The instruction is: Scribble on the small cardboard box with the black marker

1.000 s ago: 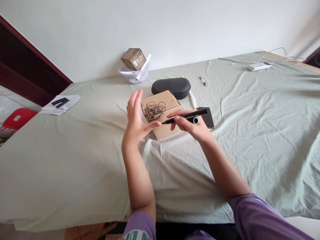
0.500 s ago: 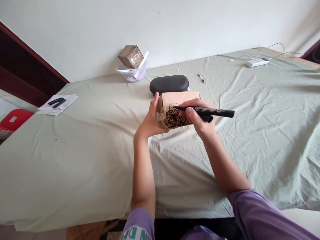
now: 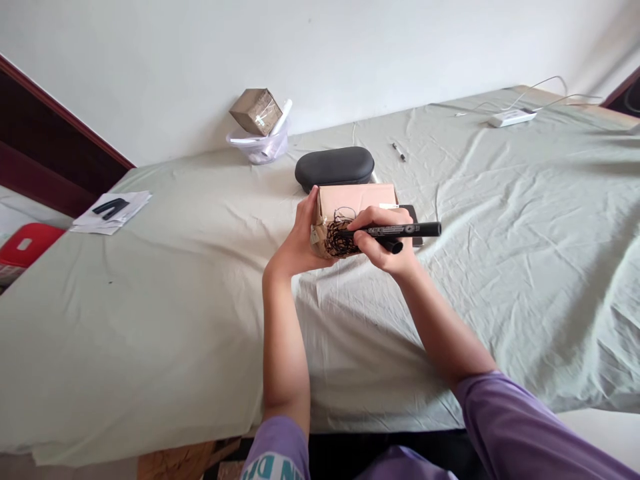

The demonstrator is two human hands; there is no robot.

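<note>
My left hand [image 3: 295, 240] is closed around the left end of a cardboard box [image 3: 355, 195], its thumb up along the side. Dense black scribbles [image 3: 336, 241] cover the lower left of the box's face towards me. In my right hand [image 3: 385, 247] is a black marker [image 3: 415, 230], its tip over the scribbles. A black marker cap [image 3: 395, 247] juts out below the marker from the same hand. Right behind the box lies a black oval hard case [image 3: 335, 167]. A dark flat object [image 3: 419, 241] shows partly behind my right hand.
At the wall stands a plastic bowl [image 3: 273, 148] holding a taped carton [image 3: 256, 111]. A pen [image 3: 399, 152] and a white power strip [image 3: 513, 119] lie further right. Papers with a black stapler-like object [image 3: 111, 208] lie left, near a red-lidded container [image 3: 37, 233].
My right hand with the marker has moved left and slightly down across the box's face. More of the dark flat object shows behind it. The view has shifted slightly.
</note>
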